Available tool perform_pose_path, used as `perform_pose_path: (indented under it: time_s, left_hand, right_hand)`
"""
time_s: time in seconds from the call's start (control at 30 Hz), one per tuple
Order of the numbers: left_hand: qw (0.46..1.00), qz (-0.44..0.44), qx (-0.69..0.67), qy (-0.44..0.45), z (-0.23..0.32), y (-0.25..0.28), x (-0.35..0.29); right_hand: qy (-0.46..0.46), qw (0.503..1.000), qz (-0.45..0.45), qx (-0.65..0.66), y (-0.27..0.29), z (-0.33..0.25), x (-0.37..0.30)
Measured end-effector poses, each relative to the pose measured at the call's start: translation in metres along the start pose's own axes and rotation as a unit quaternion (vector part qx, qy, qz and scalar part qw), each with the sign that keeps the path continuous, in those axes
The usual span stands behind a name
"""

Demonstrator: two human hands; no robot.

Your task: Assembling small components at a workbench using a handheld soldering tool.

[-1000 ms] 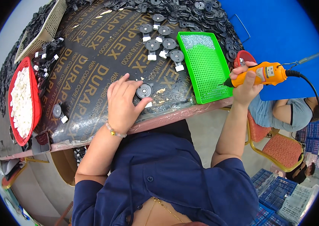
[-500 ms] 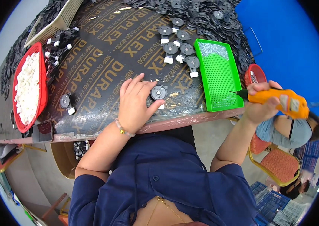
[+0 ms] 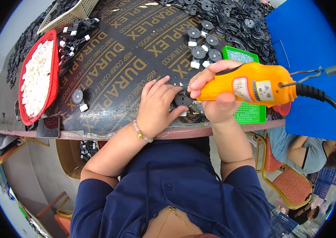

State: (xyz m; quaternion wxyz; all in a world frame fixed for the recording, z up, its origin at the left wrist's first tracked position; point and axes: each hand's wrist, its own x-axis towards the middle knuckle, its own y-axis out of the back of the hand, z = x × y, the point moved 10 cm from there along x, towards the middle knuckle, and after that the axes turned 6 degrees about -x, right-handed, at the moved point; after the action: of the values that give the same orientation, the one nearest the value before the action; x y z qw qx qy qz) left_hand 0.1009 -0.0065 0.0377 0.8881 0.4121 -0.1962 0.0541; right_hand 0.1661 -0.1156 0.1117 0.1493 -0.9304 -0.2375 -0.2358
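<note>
With its thumb and fingers around the rim, my left hand holds a round black plastic part against the table. A small white piece shows at the part's near side. My right hand is wrapped around a yellow-orange electric screwdriver, held level with its nose pointing left. The tool's front end is over the right edge of the black part; its tip is hidden by my fingers. Behind the screwdriver, partly covered, lies a green tray with small silver screws at its far end.
Several black discs with white ends sit beyond my hands, before a heap of black parts. At left stand a red basket of white pieces and a cream basket. Another disc lies nearby. A cord trails right.
My right hand has brought the screwdriver left from beside the green tray to the black part. My left hand stays on the part. The whole view has shifted slightly.
</note>
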Motion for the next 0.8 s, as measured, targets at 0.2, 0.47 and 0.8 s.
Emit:
perform_pose_path:
  time_s: [0.2,0.47,0.8]
  left_hand:
    - [1.0,-0.001,-0.011,0.001,-0.002,-0.001,-0.001]
    - [0.998,0.044,-0.042,-0.007,-0.001,0.013,0.001]
    - [0.996,0.081,-0.032,-0.03,0.001,0.02,0.0]
  right_hand:
    - [-0.01,1.0,-0.002,-0.01,-0.001,0.008,-0.001]
    - [0.014,1.0,-0.004,-0.021,0.003,-0.005,-0.007]
    - [0.065,0.997,-0.025,-0.022,-0.005,-0.02,-0.006]
